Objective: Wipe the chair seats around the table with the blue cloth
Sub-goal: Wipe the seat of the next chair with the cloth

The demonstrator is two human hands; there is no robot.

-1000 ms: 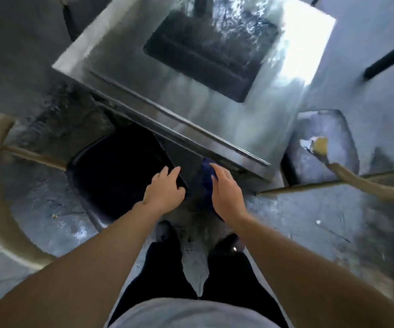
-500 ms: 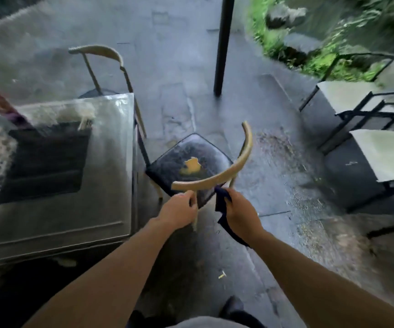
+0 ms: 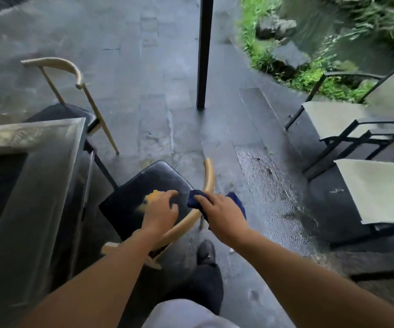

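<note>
A chair with a dark seat [image 3: 144, 185] and a curved wooden backrest [image 3: 209, 176] stands just in front of me, beside the glass table [image 3: 37, 176]. A yellow leaf [image 3: 150, 197] lies on the seat. My left hand [image 3: 161, 210] reaches over the backrest above the seat, fingers spread, right next to the leaf. My right hand [image 3: 219, 214] grips the dark blue cloth [image 3: 236, 202] at the backrest. A second chair [image 3: 66, 110] of the same kind stands at the table's far end.
A black post [image 3: 204, 53] rises from the wet stone floor ahead. Two pale lounge chairs [image 3: 376, 190] with black frames stand at the right. Grass and rocks [image 3: 283, 53] border the paving at the upper right. My shoe [image 3: 205, 252] is behind the chair.
I have turned from the table's corner to this chair and stepped closer. My left hand left the backrest and went out over the seat; my right hand still holds the cloth.
</note>
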